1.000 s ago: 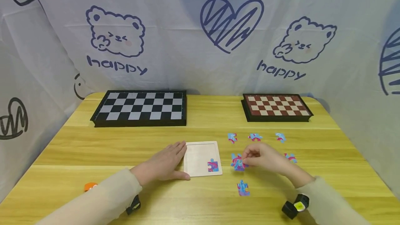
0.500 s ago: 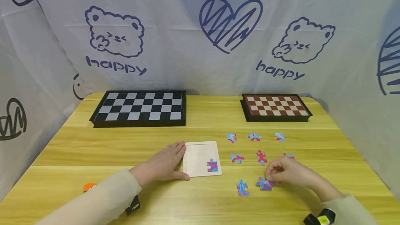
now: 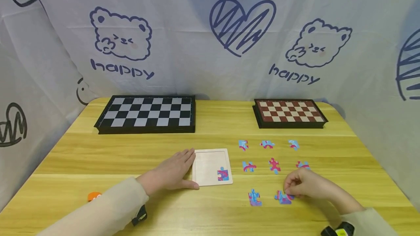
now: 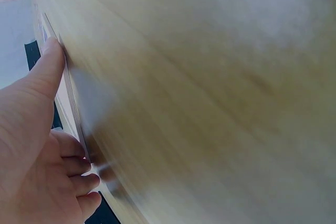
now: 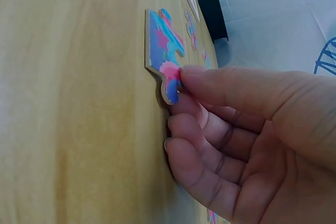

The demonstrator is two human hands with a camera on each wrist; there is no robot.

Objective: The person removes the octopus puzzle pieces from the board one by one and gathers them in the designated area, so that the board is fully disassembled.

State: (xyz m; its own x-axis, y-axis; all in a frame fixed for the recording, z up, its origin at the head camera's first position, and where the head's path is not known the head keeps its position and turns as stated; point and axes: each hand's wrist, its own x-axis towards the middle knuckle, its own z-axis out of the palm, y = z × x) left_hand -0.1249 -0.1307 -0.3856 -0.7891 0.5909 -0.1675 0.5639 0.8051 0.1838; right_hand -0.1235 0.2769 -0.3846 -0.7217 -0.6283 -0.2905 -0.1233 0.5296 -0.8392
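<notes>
My right hand pinches a blue, pink and purple puzzle piece between thumb and fingers, low over the front right of the table. In the right wrist view this puzzle piece has one straight edge; its side tab is at the thumb. My left hand rests at the left side of a square wooden puzzle tray, fingers extended at its upper left and thumb at its lower edge. A single puzzle piece lies in the tray's lower right corner.
Loose puzzle pieces lie in rows right of the tray, among them a pink piece and a blue one. A black-and-white chessboard and a smaller red-and-white one stand behind. An orange object is by the left sleeve.
My right hand has carried the puzzle piece from the middle row rightward and toward me, then slightly further right in the last half second. My left hand and the tray have stayed put.
</notes>
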